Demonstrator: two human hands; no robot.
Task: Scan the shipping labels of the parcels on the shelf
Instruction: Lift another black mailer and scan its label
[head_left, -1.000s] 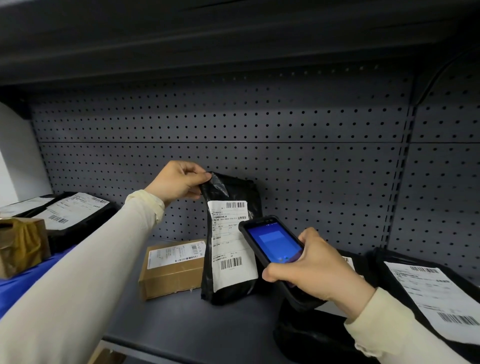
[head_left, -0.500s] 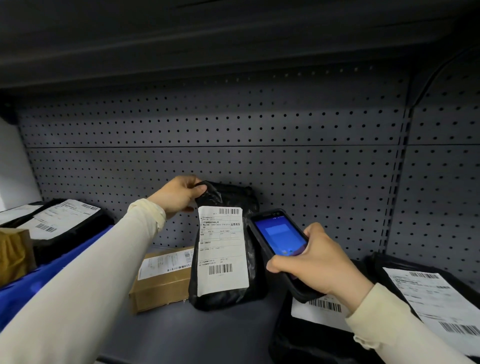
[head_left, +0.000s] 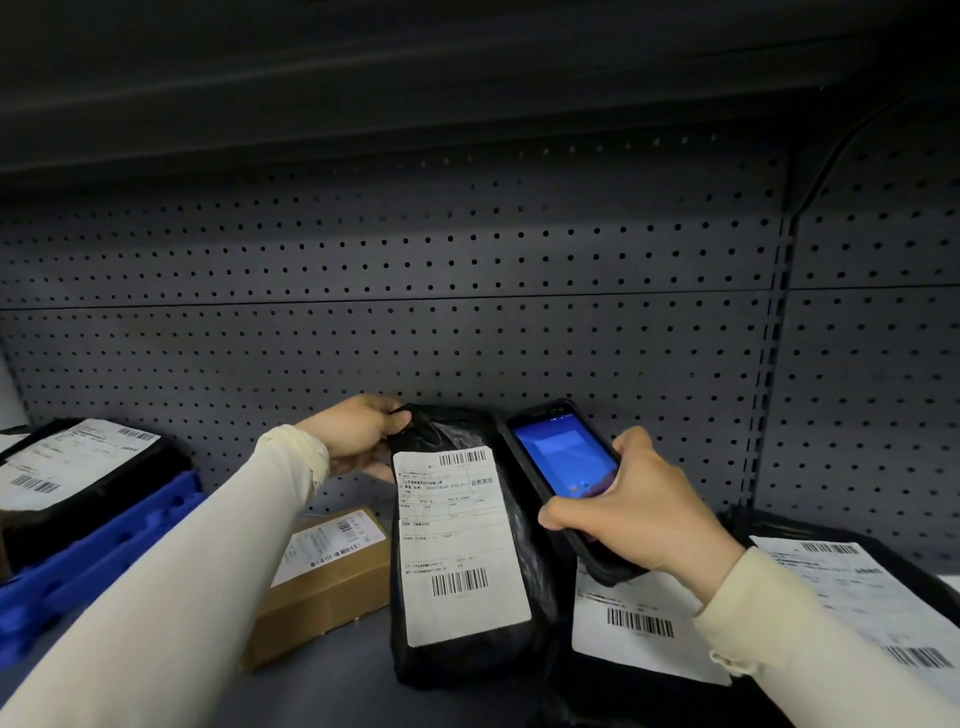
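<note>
Left hand (head_left: 358, 439) on black parcel (head_left: 467, 660)

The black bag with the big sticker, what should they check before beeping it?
1. Black bag held up: ok, the left hand pinches its top corner.
2. Shipping label faces out: ok, both barcodes show.
3. Label flat: ok, no big wrinkles visible.
4. Scanner held firmly: ok, the right hand grips it.
5. Scanner switched on: ok, its screen glows blue.
6. Scanner aimed at a barcode: cannot tell; it sits beside the bag, no beam visible.
</note>
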